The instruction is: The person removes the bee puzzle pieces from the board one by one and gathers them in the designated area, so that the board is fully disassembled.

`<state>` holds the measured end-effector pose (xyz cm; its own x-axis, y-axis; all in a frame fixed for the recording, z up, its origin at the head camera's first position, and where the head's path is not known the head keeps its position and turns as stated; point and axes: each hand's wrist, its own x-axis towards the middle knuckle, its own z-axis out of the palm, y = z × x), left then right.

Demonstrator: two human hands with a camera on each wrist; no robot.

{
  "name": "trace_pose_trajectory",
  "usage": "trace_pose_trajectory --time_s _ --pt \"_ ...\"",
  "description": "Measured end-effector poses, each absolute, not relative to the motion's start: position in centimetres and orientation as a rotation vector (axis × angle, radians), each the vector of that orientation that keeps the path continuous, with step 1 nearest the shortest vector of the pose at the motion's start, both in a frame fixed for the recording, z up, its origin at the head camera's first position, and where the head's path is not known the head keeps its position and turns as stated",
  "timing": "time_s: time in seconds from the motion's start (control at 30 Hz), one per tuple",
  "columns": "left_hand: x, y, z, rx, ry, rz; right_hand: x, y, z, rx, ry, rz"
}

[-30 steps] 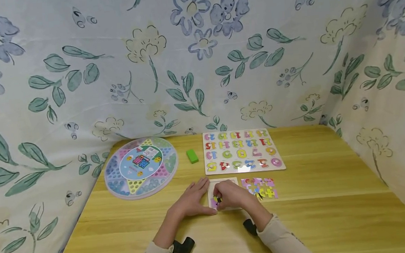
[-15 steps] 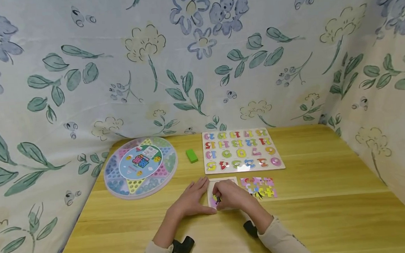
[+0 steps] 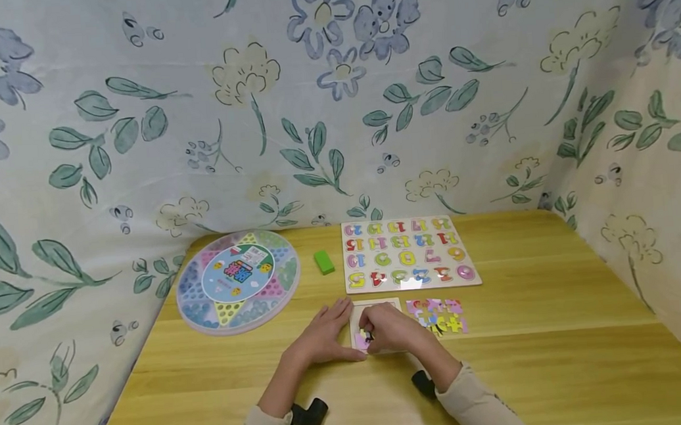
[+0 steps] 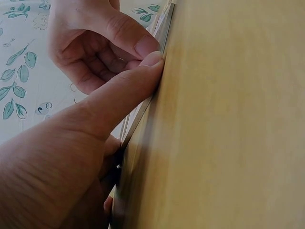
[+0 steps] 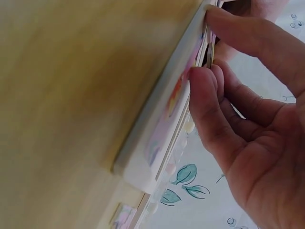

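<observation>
Mid-counter (image 3: 541, 363), puzzle tray (image 3: 356, 312): right hand (image 3: 389, 327) pinching a piece (image 5: 209, 55) over its near-left corner; left hand (image 3: 324, 335) spread, bracing left edge; loose pieces (image 3: 436, 314) beside right edge.

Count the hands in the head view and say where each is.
2. The left hand is at the left edge of the puzzle tray, its thumb by the near-left corner; the right hand is over the tray, fingers curled down toward its near-left part. Neither is hidden.

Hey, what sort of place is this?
Probably an indoor play table, judging by the number board and jigsaw pieces on a wood-grained tabletop.
</observation>
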<state>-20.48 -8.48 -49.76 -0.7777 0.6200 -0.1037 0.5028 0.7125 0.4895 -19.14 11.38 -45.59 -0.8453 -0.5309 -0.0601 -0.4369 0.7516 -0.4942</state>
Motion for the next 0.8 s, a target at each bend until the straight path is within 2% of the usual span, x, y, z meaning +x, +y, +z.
trace_pose_trajectory --time_s 0.8 --pt "-20.61 -8.38 -49.94 0.873 2.667 0.628 -19.66 11.68 -45.4 -0.719 2.675 -0.764"
